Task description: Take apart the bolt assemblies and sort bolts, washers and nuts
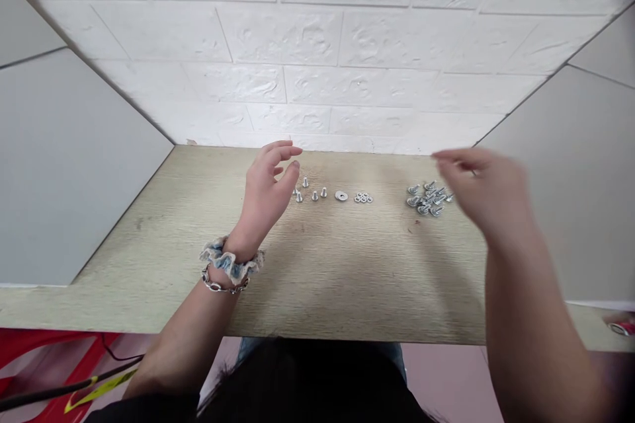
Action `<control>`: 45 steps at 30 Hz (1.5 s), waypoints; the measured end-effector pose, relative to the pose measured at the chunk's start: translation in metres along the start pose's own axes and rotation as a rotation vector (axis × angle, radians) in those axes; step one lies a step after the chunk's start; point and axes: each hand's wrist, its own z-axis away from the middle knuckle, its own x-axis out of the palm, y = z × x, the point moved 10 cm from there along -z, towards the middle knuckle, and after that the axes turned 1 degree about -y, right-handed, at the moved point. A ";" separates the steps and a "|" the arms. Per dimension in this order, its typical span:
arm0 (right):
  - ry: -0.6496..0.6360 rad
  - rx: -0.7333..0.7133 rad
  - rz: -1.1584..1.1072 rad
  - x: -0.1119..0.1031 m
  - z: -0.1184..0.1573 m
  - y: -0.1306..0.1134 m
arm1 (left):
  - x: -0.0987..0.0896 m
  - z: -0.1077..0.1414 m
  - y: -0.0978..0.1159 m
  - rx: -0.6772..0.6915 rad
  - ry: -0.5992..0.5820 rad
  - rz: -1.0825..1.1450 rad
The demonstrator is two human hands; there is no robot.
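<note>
My left hand (268, 185) hovers at the left end of a row of small metal parts, fingers loosely curled and apart, nothing seen in it. Beside its thumb several bolts (314, 195) stand upright on their heads, some partly behind the hand. To their right lie flat washers (341, 195), seemingly stacked, then a cluster of small nuts or rings (364, 197). My right hand (483, 188), smeared by motion, is raised beside a heap of bolts with washers on them (429, 199). Its fingertips look pinched together; whatever they hold, if anything, cannot be made out.
The wooden table (347, 277) runs back to a white brick-patterned wall (317, 33). Grey panels (74, 165) stand at both sides. A red-and-silver object (621, 326) lies at the right edge. Below the left edge are a red frame (79, 370) and a dark cable (49, 395).
</note>
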 end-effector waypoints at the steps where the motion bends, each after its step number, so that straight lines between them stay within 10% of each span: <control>1: -0.070 0.047 0.084 0.018 -0.002 0.008 | 0.003 0.001 -0.001 -0.007 0.002 0.026; 6: -0.272 0.078 0.419 0.086 -0.002 0.041 | 0.026 0.005 -0.006 -0.018 -0.052 0.118; 11: -0.218 0.087 0.424 0.091 -0.005 0.049 | 0.038 0.009 -0.009 -0.016 -0.093 0.121; 20: -0.326 -0.014 -0.636 0.103 0.002 -0.053 | 0.094 0.025 -0.012 -0.093 -0.476 0.073; 26: -0.451 0.011 -1.046 0.129 0.018 -0.090 | 0.091 0.030 -0.024 -0.129 -0.432 0.080; 33: -0.394 -0.069 -0.821 0.136 0.029 -0.092 | 0.082 0.031 -0.018 0.054 -0.322 0.053; 45: -0.440 -0.232 -0.706 0.135 0.039 -0.101 | 0.097 0.037 -0.025 0.019 -0.485 0.267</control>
